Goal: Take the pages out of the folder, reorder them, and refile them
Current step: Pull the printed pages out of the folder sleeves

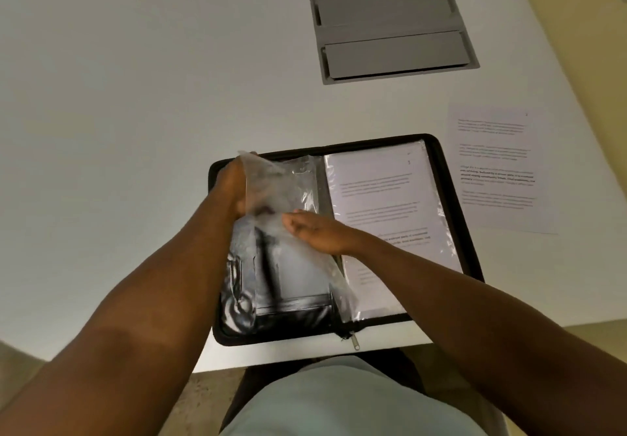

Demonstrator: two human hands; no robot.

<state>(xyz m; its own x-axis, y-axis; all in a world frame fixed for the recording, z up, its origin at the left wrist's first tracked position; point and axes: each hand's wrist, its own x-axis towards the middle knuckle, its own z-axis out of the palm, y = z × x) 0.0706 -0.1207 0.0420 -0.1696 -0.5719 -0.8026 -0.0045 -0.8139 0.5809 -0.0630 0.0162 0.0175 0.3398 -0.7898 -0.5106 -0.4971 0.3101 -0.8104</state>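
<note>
A black zip folder (451, 205) lies open on the white table near its front edge. Its right half shows a printed page (383, 191) inside a clear sleeve. Over the left half an empty clear plastic sleeve (291, 184) is lifted and tilted. My left hand (232, 188) holds that sleeve from behind at its left edge, fingers hidden by the plastic. My right hand (315, 232) lies on the sleeve's lower front, fingers reaching left under the film. A loose printed page (495, 167) lies on the table to the right of the folder.
A grey recessed cable hatch (390, 32) sits in the white table (135, 96) beyond the folder. The table's front edge runs just below the folder, with its zip pull (354, 340) hanging over. The person's lap shows below.
</note>
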